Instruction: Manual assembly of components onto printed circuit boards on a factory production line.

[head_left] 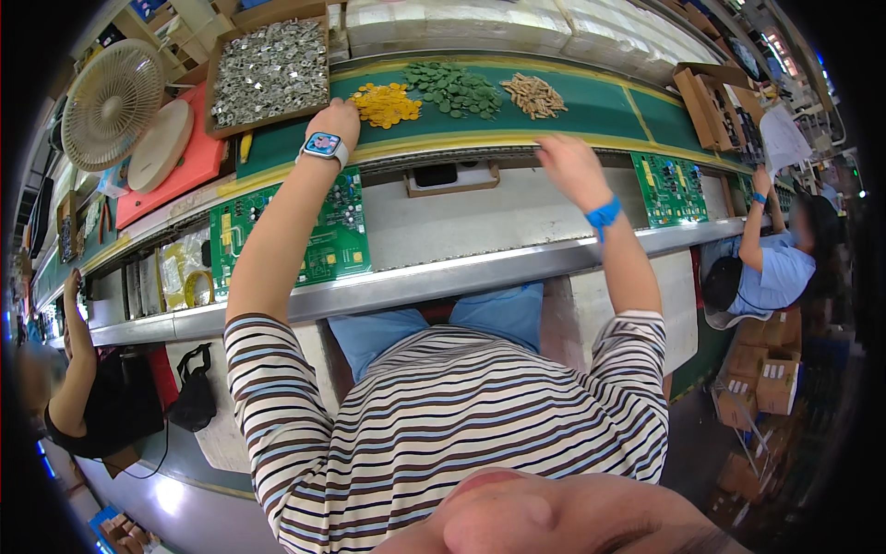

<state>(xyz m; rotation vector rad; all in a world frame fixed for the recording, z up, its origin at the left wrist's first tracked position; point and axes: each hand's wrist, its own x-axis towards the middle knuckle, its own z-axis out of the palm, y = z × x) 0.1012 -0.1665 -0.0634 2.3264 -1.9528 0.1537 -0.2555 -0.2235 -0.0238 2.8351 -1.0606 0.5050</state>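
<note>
Head cam: my left hand (334, 120) is right by the left edge of the yellow discs (388, 105), next to the carton of metal parts (277, 121). Fingers are mostly hidden, so I can't tell how open it is or if it's got anything. My right hand (572, 171) hangs near the tan pegs (533, 96), fingers loosely bent; can't tell if they're gripping something. Green discs (452, 90) sit between those piles, circuit board (337, 226) partly under my left forearm (277, 231).

Grey floor (217, 513) with white glare (170, 495); brown cartons (778, 384) at right
</note>
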